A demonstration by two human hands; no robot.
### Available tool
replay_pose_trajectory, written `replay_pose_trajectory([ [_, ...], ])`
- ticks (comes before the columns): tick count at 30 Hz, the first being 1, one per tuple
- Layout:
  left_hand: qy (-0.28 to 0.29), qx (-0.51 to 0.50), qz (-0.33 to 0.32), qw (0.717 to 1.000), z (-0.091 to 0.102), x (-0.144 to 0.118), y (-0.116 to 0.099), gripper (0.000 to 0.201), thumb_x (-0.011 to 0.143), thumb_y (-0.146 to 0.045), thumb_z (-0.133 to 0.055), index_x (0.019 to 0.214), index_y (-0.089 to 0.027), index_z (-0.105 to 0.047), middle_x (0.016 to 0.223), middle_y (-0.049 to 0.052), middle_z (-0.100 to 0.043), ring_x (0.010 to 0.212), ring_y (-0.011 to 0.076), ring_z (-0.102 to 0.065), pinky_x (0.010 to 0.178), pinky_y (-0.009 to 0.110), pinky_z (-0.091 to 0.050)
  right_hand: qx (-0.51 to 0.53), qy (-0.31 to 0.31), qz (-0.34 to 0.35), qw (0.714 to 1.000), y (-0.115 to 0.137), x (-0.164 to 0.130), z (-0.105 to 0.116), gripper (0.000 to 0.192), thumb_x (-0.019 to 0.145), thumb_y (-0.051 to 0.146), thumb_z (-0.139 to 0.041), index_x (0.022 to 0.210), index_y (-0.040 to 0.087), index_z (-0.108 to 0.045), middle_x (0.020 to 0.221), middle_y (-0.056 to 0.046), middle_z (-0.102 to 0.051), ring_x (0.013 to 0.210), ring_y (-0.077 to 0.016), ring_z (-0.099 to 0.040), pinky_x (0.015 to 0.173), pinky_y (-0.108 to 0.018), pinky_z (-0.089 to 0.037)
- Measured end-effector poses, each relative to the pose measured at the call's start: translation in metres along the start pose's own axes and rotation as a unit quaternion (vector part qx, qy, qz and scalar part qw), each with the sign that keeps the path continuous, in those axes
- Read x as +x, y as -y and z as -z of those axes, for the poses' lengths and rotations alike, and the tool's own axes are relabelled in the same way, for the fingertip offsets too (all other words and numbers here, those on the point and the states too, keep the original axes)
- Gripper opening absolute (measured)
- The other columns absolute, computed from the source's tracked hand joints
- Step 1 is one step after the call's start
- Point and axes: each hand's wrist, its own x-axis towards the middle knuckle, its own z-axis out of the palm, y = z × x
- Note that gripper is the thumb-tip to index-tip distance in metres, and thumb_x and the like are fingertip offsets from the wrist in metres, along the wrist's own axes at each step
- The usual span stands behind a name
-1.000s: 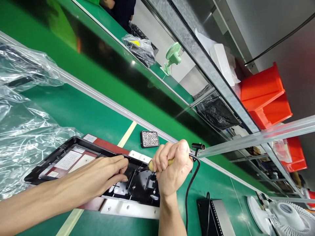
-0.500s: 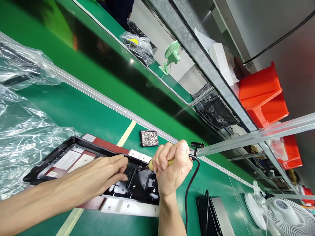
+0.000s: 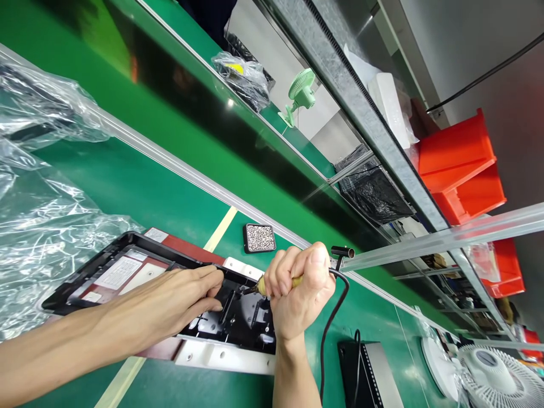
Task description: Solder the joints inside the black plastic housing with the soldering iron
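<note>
Plastic wrap [image 3: 38, 215], clear and crumpled, covers the far left of the green bench [image 3: 140, 187]. Just right of it: black housing [image 3: 127, 266], open side up, white labels inside, sitting on a white fixture plate [image 3: 225, 358] with a red-brown pad under its left end.

Left hand [image 3: 170, 300] lies palm-down across the housing, fingers pressed together, tips bearing on a black part inside near the middle. Not pinching anything I can make out.

Right hand [image 3: 297, 294] is fisted around a soldering iron [image 3: 276, 283], yellowish grip showing between fingers, tip pointing left and down into the housing just beside the left fingertips. Whether the tip touches the part: cannot tell. Black cable [image 3: 329, 323] loops from the hand's right side down toward the near edge.

Behind the hands, small black tray of silvery bits [image 3: 260, 238] on the bench. Further right: black box [image 3: 369, 374] at the near edge, white fan [image 3: 493, 371] at the bottom corner, red bins [image 3: 463, 164] on the rack above, green fan [image 3: 300, 93] in the background.
</note>
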Motion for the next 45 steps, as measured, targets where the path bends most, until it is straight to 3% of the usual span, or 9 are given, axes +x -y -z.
replay_pose_trajectory([
  [11, 0.011, 0.004, -0.004, 1.0, -0.001, -0.001, 0.001, 0.037, 0.121, -0.051, -0.05, 0.093, -0.028, -0.056, 0.094, 0.005, -0.072, 0.073, 0.0239, -0.064, 0.069, 0.041, -0.035, -0.004, 0.0, -0.006, 1.0, 0.0, -0.002, 0.001, 0.066, 0.125, 0.036, -0.07, 0.07, 0.025, -0.036, 0.053, 0.01, -0.031, 0.043, -0.0069, -0.024, 0.038, -0.014, -0.03],
  [21, -0.018, 0.007, -0.021, 1.0, -0.003, -0.002, 0.004, 0.04, 0.121, -0.051, -0.054, 0.088, -0.029, -0.051, 0.087, 0.002, -0.066, 0.067, 0.0211, -0.059, 0.065, 0.041, -0.034, -0.018, 0.002, -0.012, 1.0, -0.001, -0.004, 0.001, 0.067, 0.127, 0.043, -0.069, 0.072, 0.027, -0.036, 0.053, 0.011, -0.03, 0.042, -0.0078, -0.023, 0.037, -0.016, -0.029],
  [30, 0.004, 0.002, -0.001, 1.0, 0.006, 0.001, -0.003, 0.037, 0.118, -0.053, -0.051, 0.091, -0.029, -0.054, 0.085, 0.004, -0.069, 0.066, 0.0238, -0.067, 0.065, 0.04, -0.037, -0.007, 0.01, -0.014, 1.0, -0.003, -0.006, 0.004, 0.065, 0.128, 0.041, -0.069, 0.074, 0.026, -0.035, 0.054, 0.01, -0.031, 0.043, -0.0088, -0.024, 0.038, -0.017, -0.031],
  [45, -0.03, 0.002, -0.006, 1.0, -0.019, -0.004, 0.02, 0.038, 0.124, -0.053, -0.054, 0.094, -0.029, -0.055, 0.091, 0.002, -0.07, 0.069, 0.0222, -0.061, 0.069, 0.043, -0.036, -0.022, 0.011, -0.008, 1.0, -0.001, -0.004, 0.002, 0.069, 0.129, 0.044, -0.066, 0.072, 0.025, -0.032, 0.053, 0.01, -0.029, 0.042, -0.0087, -0.022, 0.036, -0.016, -0.03],
])
